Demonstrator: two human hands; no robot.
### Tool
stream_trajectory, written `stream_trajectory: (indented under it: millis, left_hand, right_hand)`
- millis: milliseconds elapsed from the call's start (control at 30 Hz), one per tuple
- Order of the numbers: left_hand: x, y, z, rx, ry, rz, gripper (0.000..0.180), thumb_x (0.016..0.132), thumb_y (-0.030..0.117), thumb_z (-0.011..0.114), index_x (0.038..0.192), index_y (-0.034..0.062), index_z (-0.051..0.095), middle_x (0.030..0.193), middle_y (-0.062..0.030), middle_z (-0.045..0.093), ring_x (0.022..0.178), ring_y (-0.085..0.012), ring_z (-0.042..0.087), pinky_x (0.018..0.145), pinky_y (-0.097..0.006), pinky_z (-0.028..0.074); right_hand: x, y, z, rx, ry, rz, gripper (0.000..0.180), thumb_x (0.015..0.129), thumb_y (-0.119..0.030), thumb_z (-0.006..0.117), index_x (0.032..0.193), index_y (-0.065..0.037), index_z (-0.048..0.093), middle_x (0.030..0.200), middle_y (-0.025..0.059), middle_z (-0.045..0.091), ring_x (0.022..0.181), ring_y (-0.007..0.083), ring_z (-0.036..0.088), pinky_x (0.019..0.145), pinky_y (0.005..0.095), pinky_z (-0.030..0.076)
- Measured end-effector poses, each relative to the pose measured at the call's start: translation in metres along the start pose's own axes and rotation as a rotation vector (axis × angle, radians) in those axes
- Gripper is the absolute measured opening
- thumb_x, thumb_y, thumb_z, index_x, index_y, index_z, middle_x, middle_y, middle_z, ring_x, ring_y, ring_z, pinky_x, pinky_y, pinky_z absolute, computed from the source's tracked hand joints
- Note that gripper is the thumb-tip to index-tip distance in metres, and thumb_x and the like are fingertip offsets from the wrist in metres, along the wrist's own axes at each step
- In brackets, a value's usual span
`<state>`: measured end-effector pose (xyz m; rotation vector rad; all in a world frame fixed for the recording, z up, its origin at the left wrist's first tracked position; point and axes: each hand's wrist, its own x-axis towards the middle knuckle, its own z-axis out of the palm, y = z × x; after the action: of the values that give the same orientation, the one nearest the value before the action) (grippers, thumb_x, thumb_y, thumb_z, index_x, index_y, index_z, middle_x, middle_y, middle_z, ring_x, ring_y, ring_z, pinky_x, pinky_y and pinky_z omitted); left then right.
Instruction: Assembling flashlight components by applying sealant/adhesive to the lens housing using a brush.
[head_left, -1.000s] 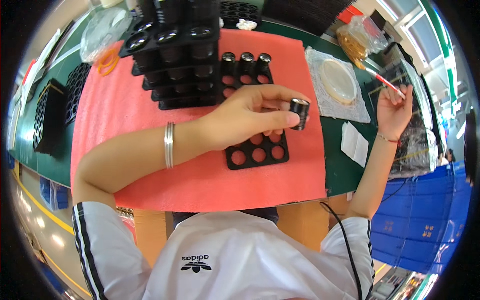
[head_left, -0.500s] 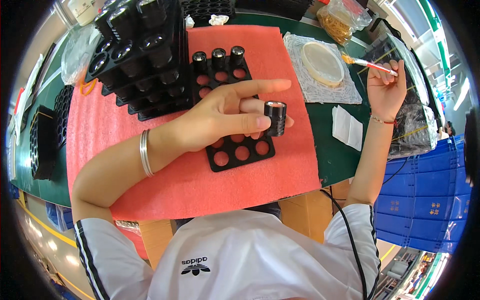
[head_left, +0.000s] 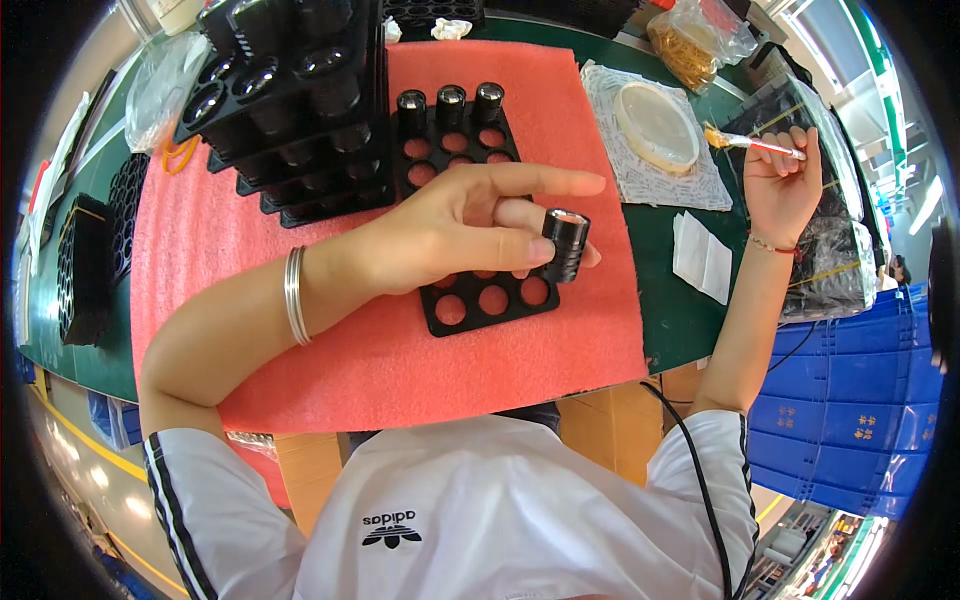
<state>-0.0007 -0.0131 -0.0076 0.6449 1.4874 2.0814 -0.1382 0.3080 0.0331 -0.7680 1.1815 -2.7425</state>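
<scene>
The left hand (head_left: 455, 235) grips a short black cylinder (head_left: 566, 243) between thumb and middle finger, with the index finger extended straight above it. The cylinder is held upright over the right edge of the black holed tray (head_left: 470, 225), clear of the tray surface. Its pale top face is turned toward the camera.

Compared with the frames from a second and half a second ago, the grip on the cylinder is unchanged and its position against the tray has barely shifted. It stays above the tray's right-hand holes. The part has therefore not been seated. Most tray holes are open, and three cylinders (head_left: 450, 103) stand in the far row of the tray.

The right hand (head_left: 780, 180) is closed around a thin brush (head_left: 755, 143), held well to the right of the tray. Over the last second this hand has kept the brush raised, and the brush tip now lies just right of the round shallow dish (head_left: 657, 125), which sits on a patterned sheet right of the tray. The judgement is that the brush has come away from the dish while the cylinder waits in the other hand.

Left of the tray, a stack of black trays (head_left: 290, 90) rests on the red foam mat (head_left: 200, 230) that also carries the holed tray.
</scene>
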Motion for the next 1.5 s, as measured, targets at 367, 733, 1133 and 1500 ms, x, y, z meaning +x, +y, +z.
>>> stream_trajectory:
  millis: [367, 733, 1133, 1500]
  left_hand:
    - [0.000, -0.001, 0.003, 0.055, 0.084, -0.056, 0.071, 0.072, 0.000, 0.066, 0.134, 0.0046, 0.032, 0.100, -0.0101, 0.062, 0.089, -0.0118, 0.059, 0.075, -0.023, 0.046]
    - [0.004, -0.006, 0.002, 0.112, 0.089, -0.055, 0.034, 0.069, -0.003, 0.070, 0.091, 0.0078, 0.046, 0.094, -0.0031, 0.052, 0.087, -0.0101, 0.052, 0.072, -0.023, 0.046]
    - [0.005, -0.014, 0.002, 0.125, 0.091, 0.045, 0.036, 0.069, -0.009, 0.067, 0.094, 0.0082, 0.047, 0.093, -0.0007, 0.048, 0.084, -0.0082, 0.050, 0.070, -0.021, 0.044]
    - [0.005, -0.016, 0.003, 0.123, 0.098, 0.024, 0.036, 0.070, -0.010, 0.066, 0.096, 0.0074, 0.049, 0.093, -0.0003, 0.047, 0.085, -0.0071, 0.049, 0.067, -0.020, 0.044]
  right_hand:
    - [0.000, 0.003, 0.000, -0.022, -0.007, 0.002, 0.023, 0.092, -0.021, 0.045, 0.074, -0.008, 0.050, 0.054, -0.0019, 0.040, 0.052, 0.0094, 0.035, 0.061, 0.0257, 0.032]
    - [-0.001, 0.000, 0.002, -0.024, -0.016, 0.017, 0.023, 0.092, -0.021, 0.045, 0.073, -0.008, 0.049, 0.054, -0.0022, 0.036, 0.051, 0.0095, 0.033, 0.061, 0.0260, 0.031]
    - [-0.001, 0.002, 0.008, -0.045, 0.016, 0.005, 0.024, 0.091, -0.019, 0.045, 0.071, -0.007, 0.048, 0.053, -0.0021, 0.034, 0.051, 0.0095, 0.032, 0.057, 0.0259, 0.028]
    - [-0.002, 0.005, 0.011, -0.089, 0.046, 0.026, 0.025, 0.091, -0.021, 0.045, 0.070, -0.007, 0.047, 0.052, -0.0017, 0.034, 0.049, 0.0096, 0.031, 0.055, 0.0262, 0.027]
